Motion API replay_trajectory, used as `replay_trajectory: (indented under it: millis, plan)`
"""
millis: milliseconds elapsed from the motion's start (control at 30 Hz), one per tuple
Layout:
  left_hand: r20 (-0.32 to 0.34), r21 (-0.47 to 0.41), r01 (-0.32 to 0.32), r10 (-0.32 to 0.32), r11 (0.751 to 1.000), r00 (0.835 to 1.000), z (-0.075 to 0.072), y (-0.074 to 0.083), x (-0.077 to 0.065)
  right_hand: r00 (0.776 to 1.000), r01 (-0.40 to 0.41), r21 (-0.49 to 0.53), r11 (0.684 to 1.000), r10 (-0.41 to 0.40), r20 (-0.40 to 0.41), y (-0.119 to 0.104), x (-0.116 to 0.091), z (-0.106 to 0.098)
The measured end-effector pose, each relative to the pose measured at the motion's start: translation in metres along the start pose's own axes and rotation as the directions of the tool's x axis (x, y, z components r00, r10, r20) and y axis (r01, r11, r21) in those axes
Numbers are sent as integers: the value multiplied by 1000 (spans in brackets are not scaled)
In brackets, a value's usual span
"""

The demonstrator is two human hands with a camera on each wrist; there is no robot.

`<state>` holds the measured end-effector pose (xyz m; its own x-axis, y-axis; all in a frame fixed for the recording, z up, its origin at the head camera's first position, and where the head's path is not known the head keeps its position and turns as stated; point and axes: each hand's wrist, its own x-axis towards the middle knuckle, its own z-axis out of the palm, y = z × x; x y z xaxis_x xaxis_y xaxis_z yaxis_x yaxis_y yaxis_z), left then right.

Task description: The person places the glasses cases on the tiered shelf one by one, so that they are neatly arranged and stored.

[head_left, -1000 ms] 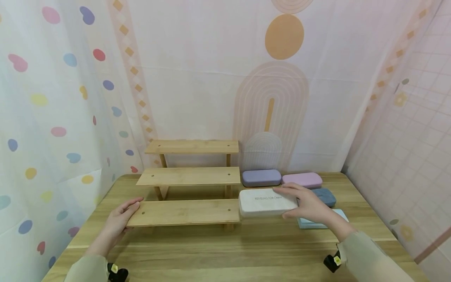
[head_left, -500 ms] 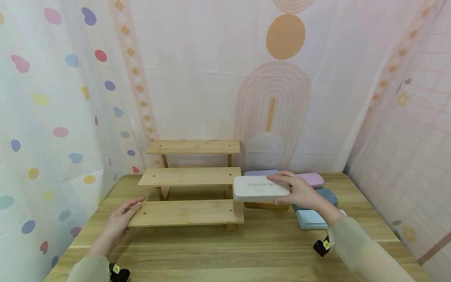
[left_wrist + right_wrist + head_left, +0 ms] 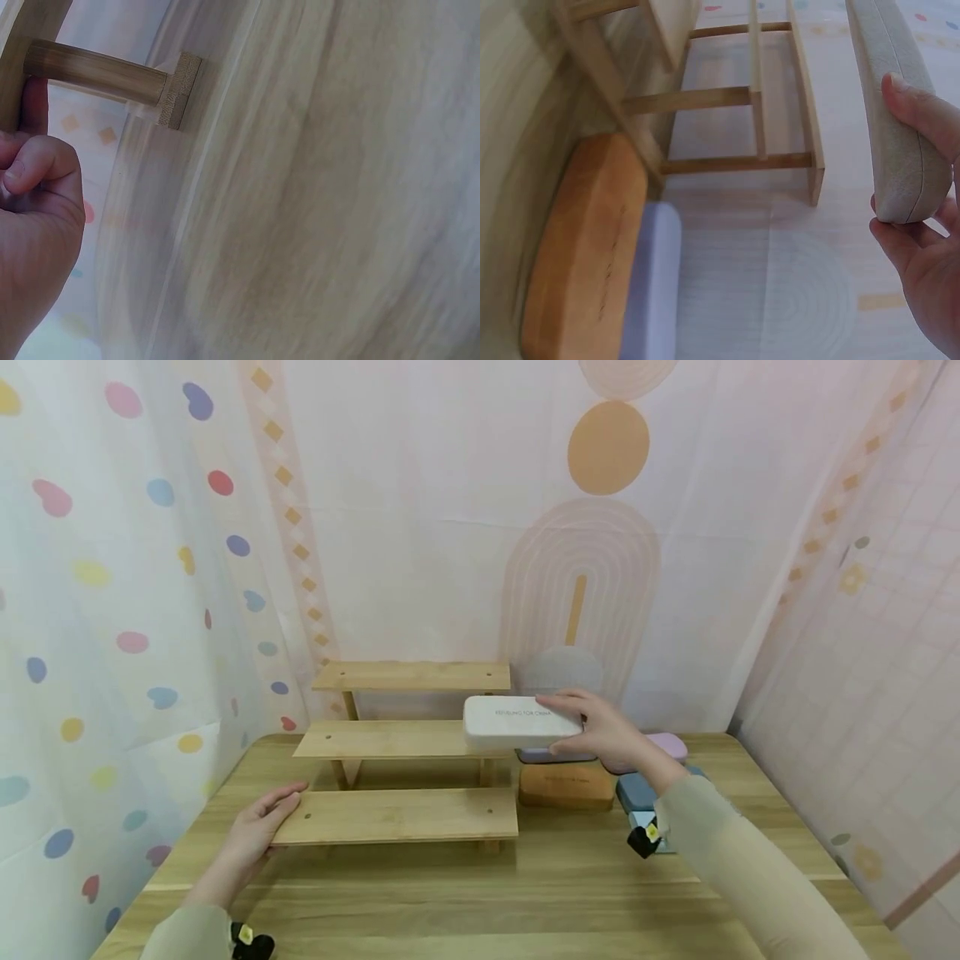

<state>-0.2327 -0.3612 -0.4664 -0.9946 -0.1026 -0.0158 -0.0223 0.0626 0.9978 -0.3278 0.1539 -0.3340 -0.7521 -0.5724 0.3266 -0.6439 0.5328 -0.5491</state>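
Observation:
My right hand (image 3: 600, 731) grips a white glasses case (image 3: 517, 723) with printed lettering by its right end. The case hangs in the air over the right end of the middle step of a three-step wooden stand (image 3: 397, 816). Seen from the right wrist, the thumb lies on one side of the white case (image 3: 904, 142) and fingers on the other. My left hand (image 3: 258, 827) pinches the left end of the lowest step. In the left wrist view, the left hand (image 3: 41, 187) is at the board beside a support leg (image 3: 97, 71).
Right of the stand on the table (image 3: 450, 902) lie a brown case (image 3: 566, 787), a partly hidden purple case (image 3: 557, 756), a pink case (image 3: 670, 745), a dark blue case (image 3: 637, 791) and a light blue case (image 3: 642, 820). A curtain (image 3: 420, 577) hangs behind.
My right hand has lifted the white case and carried it leftward and farther back, from beside the lowest step to above the middle step. The brown case has come into view. My left hand stays put.

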Motion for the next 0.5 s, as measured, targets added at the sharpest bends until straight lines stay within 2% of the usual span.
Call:
replay_trajectory:
  millis: [200, 500]
  plan:
    - [-5, 3, 12, -12, 1000, 1000, 1, -2, 1, 1000, -10, 26, 1000, 10, 3, -6, 24, 3]
    - [-25, 79, 24, -22, 997, 999, -1, 0, 2, 1000, 16, 76, 997, -16, -1, -14, 56, 3]
